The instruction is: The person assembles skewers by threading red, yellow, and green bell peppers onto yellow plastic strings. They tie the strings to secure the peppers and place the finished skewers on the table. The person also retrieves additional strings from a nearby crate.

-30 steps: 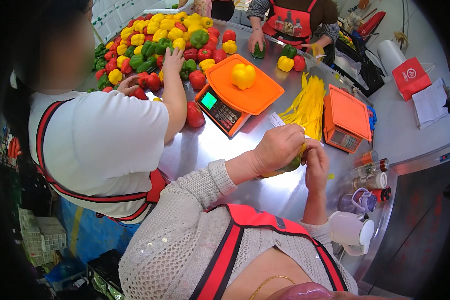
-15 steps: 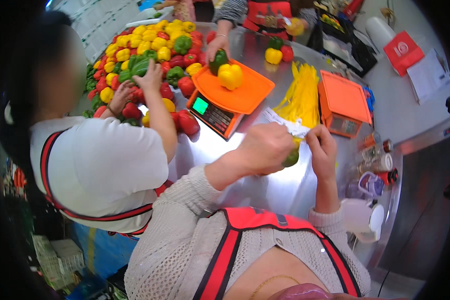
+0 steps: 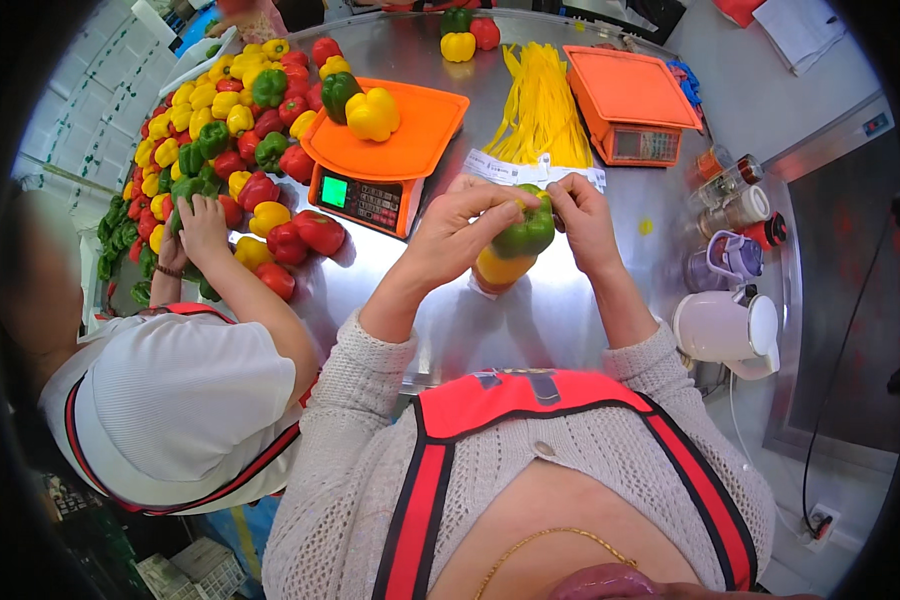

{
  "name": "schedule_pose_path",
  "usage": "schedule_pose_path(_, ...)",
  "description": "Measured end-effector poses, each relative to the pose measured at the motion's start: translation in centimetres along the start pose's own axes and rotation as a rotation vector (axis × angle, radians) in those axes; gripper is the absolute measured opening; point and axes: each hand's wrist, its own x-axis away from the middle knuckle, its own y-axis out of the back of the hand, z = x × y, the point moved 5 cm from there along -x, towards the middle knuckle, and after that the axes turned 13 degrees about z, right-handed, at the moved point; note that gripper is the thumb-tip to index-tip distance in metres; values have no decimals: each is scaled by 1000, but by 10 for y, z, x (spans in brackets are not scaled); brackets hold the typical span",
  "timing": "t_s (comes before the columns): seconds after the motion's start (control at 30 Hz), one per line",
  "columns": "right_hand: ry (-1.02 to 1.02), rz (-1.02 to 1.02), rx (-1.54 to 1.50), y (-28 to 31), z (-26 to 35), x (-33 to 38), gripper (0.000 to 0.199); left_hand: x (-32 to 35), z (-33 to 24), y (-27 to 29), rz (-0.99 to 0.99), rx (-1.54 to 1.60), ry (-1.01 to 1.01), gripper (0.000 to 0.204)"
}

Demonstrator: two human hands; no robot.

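Note:
A green bell pepper (image 3: 526,236) sits above a yellow bell pepper (image 3: 503,268), stacked in front of me at the near side of the steel table (image 3: 450,345). My left hand (image 3: 462,225) is closed at the upper left of the green pepper, thumb and fingers pinched near its top. On the opposite side, my right hand (image 3: 585,222) pinches with thumb and forefinger beside the pepper's top. A bit of yellow shows between the fingertips; what exactly they grip is too small to tell. Just beyond lie long yellow strips (image 3: 548,110) with white labels (image 3: 500,168) at their near ends.
An orange scale (image 3: 410,120) carries a green and a yellow pepper; another orange scale (image 3: 634,90) stands right. Left lies a large pepper heap (image 3: 220,130), where a co-worker's hands (image 3: 202,228) hold a green pepper. Jars (image 3: 732,185) and a white kettle (image 3: 722,328) line the right edge.
My hands have come closer together around the green pepper's top, and the pepper now shows more fully. The far person's hand has left the scale. My view has shifted.

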Motion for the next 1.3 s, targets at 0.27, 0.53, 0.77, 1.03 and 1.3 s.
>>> schedule_pose_path(0.27, 214, -37, 385, -7, 62, 18, 15, -17, 1, 0, -181, -321, -10, 19)
schedule_pose_path(0.53, 430, 221, 614, -33, 108, 3, 12, -14, -5, -3, -158, -425, -131, 13)
schedule_pose_path(0.77, 470, 193, 974, -38, 102, 10, 9, -10, 3, 2, -127, -181, 16, 11)
schedule_pose_path(1.03, 449, 249, 770, -41, 97, 21, 7, -10, 6, 5, -4, 241, 156, 7)
schedule_pose_path(1.3, 241, 349, 550, -36, 81, 6, 12, -2, 0, 3, -41, -28, 98, 11)
